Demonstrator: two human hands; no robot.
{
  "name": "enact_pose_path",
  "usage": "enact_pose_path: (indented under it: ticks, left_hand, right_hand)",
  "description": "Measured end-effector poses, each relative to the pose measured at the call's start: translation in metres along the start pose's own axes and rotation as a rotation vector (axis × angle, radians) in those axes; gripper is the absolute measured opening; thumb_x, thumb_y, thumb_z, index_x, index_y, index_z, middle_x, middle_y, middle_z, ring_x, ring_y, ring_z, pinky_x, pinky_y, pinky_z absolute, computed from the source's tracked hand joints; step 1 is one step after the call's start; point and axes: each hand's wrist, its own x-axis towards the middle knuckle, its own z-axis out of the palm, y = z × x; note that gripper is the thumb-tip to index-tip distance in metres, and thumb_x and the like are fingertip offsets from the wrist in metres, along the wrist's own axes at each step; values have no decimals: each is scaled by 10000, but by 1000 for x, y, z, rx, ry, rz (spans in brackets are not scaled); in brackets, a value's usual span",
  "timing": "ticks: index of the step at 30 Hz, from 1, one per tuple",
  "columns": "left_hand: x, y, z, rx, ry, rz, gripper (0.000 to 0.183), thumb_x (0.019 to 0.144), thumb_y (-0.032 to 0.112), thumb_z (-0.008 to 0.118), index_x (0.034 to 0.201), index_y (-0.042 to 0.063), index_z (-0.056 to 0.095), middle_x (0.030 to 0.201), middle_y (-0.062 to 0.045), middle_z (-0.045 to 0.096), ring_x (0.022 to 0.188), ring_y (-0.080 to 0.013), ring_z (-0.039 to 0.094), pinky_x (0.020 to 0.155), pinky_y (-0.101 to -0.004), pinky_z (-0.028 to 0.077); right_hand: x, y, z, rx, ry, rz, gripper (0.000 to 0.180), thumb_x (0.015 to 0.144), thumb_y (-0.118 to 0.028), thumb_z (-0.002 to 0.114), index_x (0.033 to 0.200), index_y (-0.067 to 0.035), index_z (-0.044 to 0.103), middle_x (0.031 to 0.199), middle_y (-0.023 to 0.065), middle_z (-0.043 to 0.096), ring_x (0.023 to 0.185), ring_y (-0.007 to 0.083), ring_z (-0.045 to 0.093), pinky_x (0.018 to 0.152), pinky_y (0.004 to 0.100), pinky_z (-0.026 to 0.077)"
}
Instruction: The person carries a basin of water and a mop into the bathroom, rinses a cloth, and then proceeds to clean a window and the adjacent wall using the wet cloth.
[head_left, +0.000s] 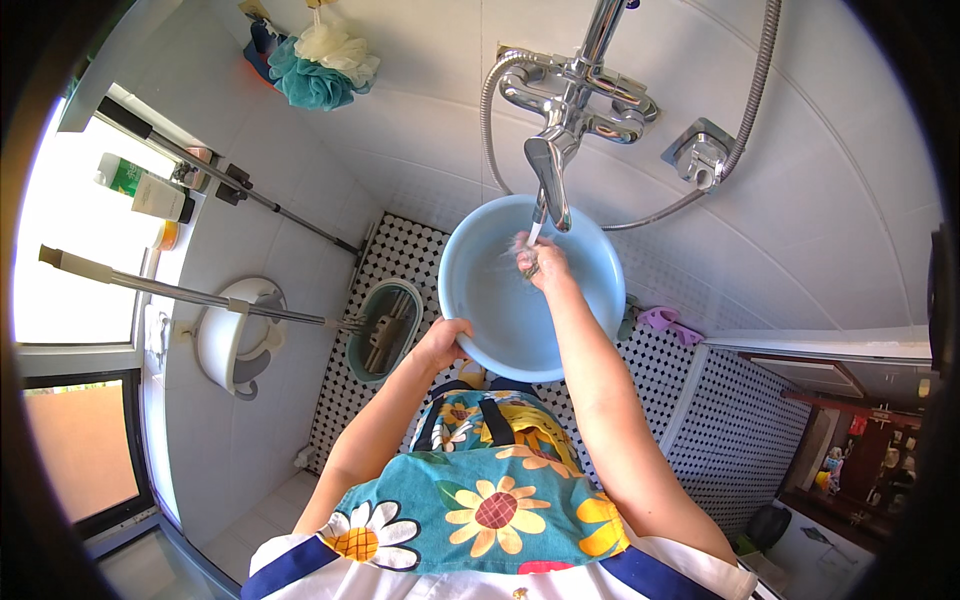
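Note:
A light blue plastic basin is held under a chrome shower mixer tap, whose spout runs water into it. My left hand grips the basin's rim at the lower left, thumb over the edge. Inside the basin, my right hand is in the stream of water, its fingers curled around something small that is largely hidden by the fingers and splashes; what it is I cannot tell. A floral apron covers the front of my body.
On the tiled floor at the left stands an oval mop bucket with a mop leaning out of it. Purple slippers lie to the right. A metal shower hose loops beside the tap, and bath puffs hang on the wall.

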Motion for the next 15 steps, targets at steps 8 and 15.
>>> enact_pose_path:
  ticks: [8,15]
  left_hand:
    - [12,-13,-14,-53,12,66,471,653,19,493,1115,-41,422,935,-160,550,758,-297,595,636,-409,532]
    - [20,-27,-20,-195,-41,-15,462,650,11,481,1104,-45,414,982,-170,521,860,-309,571,774,-449,504]
  right_hand:
    - [-7,-1,25,-183,237,28,286,875,-284,396,679,-87,464,471,-29,298,340,101,255,324,257,146]
    - [-31,-13,36,-194,231,-34,389,831,-373,431,677,-52,589,525,19,468,408,135,429,354,300,352]
